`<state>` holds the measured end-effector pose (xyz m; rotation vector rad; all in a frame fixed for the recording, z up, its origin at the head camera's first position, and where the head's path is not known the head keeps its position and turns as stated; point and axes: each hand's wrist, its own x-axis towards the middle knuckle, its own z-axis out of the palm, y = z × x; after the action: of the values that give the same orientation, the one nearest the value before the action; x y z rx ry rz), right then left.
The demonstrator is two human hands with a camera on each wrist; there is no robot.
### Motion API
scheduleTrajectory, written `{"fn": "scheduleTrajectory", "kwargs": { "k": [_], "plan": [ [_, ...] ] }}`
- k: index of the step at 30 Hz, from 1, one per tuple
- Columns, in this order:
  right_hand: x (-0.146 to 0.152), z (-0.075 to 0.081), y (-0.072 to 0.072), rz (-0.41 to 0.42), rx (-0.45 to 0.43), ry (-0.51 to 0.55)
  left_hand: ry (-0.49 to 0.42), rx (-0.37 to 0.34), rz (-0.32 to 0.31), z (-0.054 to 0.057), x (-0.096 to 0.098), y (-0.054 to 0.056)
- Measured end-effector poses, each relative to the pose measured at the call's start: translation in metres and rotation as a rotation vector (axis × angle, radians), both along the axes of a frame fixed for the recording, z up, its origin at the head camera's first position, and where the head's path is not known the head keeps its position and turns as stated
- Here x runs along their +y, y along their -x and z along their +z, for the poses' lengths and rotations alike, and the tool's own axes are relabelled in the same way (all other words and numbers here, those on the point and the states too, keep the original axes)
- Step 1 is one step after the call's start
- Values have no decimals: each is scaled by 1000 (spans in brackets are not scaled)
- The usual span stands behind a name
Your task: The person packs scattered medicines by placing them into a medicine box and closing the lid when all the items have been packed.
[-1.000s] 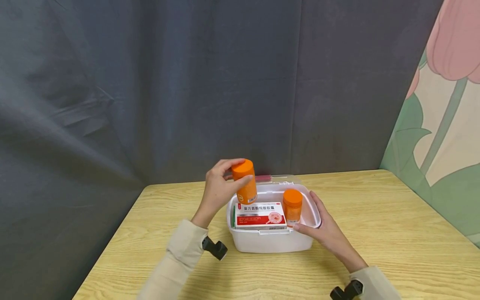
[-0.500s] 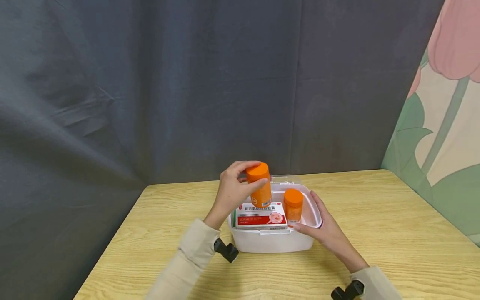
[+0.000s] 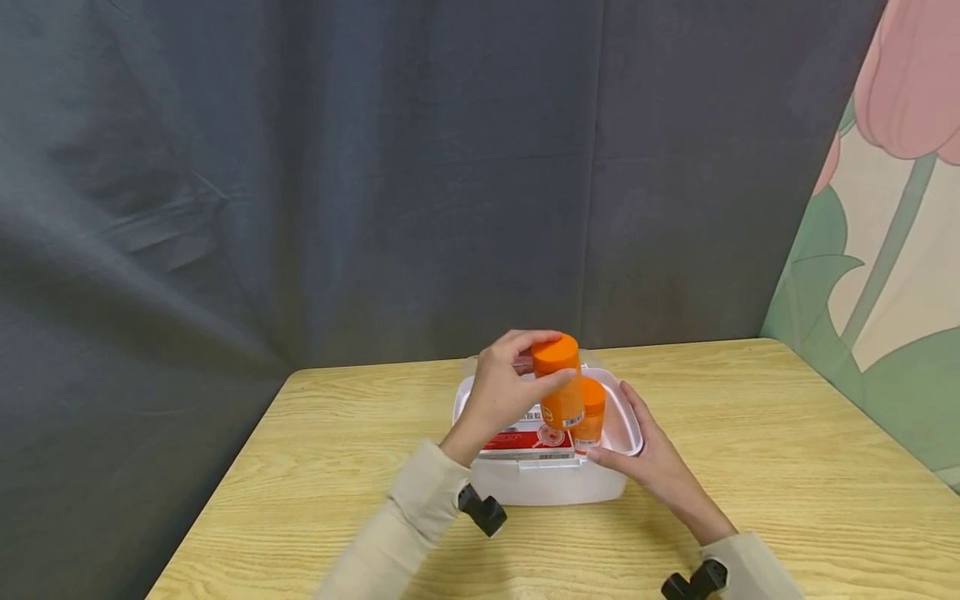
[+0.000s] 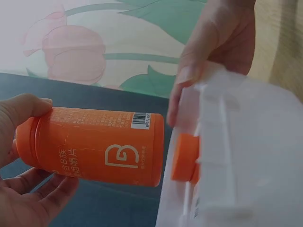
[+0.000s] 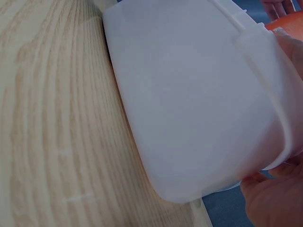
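Note:
My left hand (image 3: 504, 390) grips an orange pill bottle (image 3: 558, 392) near its lid, thumb on one side and fingers on the other. The bottle hangs over the white plastic box (image 3: 543, 487), in front of a second orange bottle (image 3: 593, 408) that stands inside at the right. In the left wrist view the held bottle (image 4: 99, 144) shows its label and barcode, apart from the box. My right hand (image 3: 660, 467) holds the box's right end, thumb on the front rim and fingers behind. A red and white medicine carton (image 3: 525, 442) lies in the box, partly covered by my left hand.
The box stands on a light wood table (image 3: 765, 467). Its clear lid (image 3: 591, 358) lies open behind it, mostly hidden. A dark grey curtain (image 3: 450, 183) closes off the back, and a flower-painted wall (image 3: 885, 317) stands at the right.
My left hand has carried the bottle rightward and slightly down, from above the carton to in front of the second bottle. My right hand has stayed on the box.

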<state>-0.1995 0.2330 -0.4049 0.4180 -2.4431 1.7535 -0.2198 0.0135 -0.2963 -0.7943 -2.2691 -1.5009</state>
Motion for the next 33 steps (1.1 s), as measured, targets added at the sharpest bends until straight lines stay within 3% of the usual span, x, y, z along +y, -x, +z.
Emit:
{"fn": "scheduleTrajectory", "kwargs": {
  "k": [9,23,33],
  "plan": [
    [0,0,1,6,-8,7,16,-15,-33,-14,16,-1],
    [1,-1,0,7,9,0,-21,-28,-101,-26,32,-2],
    [1,-2,0,32,6,21,90,-30,-93,-34,39,-5]
  ]
}}
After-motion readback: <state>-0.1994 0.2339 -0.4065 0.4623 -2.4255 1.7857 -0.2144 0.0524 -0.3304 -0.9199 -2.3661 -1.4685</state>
